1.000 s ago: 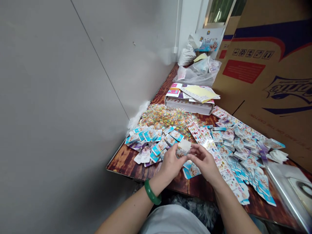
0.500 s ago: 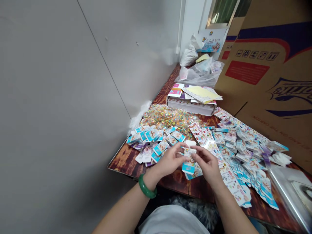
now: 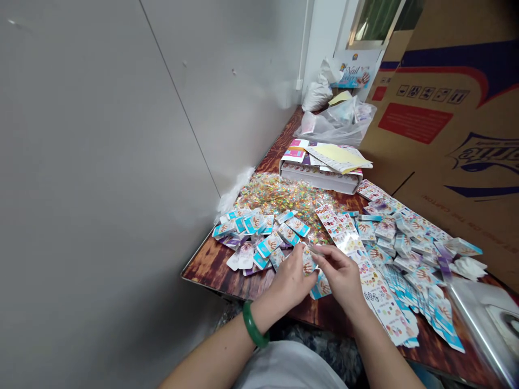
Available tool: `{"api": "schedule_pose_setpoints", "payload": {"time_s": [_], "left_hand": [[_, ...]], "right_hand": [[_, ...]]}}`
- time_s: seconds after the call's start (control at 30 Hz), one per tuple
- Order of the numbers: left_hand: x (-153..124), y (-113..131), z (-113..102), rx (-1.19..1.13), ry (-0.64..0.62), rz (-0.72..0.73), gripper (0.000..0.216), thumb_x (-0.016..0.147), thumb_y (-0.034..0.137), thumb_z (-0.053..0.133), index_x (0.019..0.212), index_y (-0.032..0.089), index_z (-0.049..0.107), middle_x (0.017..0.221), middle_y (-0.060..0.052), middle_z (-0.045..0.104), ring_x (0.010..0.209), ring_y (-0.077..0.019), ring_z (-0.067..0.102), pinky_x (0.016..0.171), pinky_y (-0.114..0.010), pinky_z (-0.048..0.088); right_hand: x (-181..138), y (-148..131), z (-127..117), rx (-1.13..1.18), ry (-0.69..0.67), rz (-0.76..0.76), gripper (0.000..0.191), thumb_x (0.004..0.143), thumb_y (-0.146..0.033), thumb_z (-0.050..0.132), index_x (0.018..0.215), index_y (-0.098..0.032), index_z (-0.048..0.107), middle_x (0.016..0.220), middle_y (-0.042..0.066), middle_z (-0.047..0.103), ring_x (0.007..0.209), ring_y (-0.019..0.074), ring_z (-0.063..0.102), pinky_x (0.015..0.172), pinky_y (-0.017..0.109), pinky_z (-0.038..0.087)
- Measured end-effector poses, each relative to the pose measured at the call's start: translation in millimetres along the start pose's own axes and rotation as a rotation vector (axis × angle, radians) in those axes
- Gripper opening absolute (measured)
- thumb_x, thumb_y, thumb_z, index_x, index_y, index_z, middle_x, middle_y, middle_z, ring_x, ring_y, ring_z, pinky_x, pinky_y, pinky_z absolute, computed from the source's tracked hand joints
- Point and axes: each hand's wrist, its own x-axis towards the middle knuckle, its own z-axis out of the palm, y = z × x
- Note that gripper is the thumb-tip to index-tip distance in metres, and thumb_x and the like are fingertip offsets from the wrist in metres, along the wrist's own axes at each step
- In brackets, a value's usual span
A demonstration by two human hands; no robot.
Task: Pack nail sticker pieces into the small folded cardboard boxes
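Observation:
A small white and blue printed card box, with a picture of a hand on it, is gripped upright in my left hand. My left fingers wrap around it and hide its lower part. My right hand pinches at the box's top edge, thumb and forefinger together; the flap there is mostly covered. Below them another card box lies on the table. To the left sits a pile of similar boxes. Right beside my right hand run long sticker sheets.
Clear packets with colourful bits are heaped behind the boxes. More boxes and a fan of flat cards lie right, near a metal device. A white box stands behind. A grey wall and large carton flank the table.
My left hand has closed further around the card box, which now shows less of its front. My right fingers have moved to its top edge. The camera view has shifted slightly.

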Motion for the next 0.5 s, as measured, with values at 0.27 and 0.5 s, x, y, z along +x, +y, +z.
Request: {"api": "schedule_pose_setpoints", "payload": {"time_s": [0.27,0.5], "left_hand": [[-3,0,-4,0.144,-0.012,0.09,0.028,0.077,0.018,0.051,0.103,0.018,0.039,0.094,-0.007,0.054,0.091,-0.0237,0.057,0.079,-0.038,0.047],[-2,3,-5,0.067,0.014,0.041,0.026,0.077,0.017,0.05,0.1,0.019,0.039,0.091,-0.006,0.054,0.089,-0.0233,0.056,0.075,-0.037,0.046]], "right_hand": [[5,-18,-6,0.091,-0.057,0.091,0.017,0.07,-0.035,0.068,0.065,-0.019,0.068,0.067,0.002,0.066,0.066,0.0168,0.059,0.065,0.029,0.048],[7,-26,-5,0.148,-0.126,0.139,0.018,0.065,-0.034,0.072,0.075,-0.019,0.069,0.077,0.004,0.068,0.073,0.0187,0.061,0.068,0.031,0.049]]}}
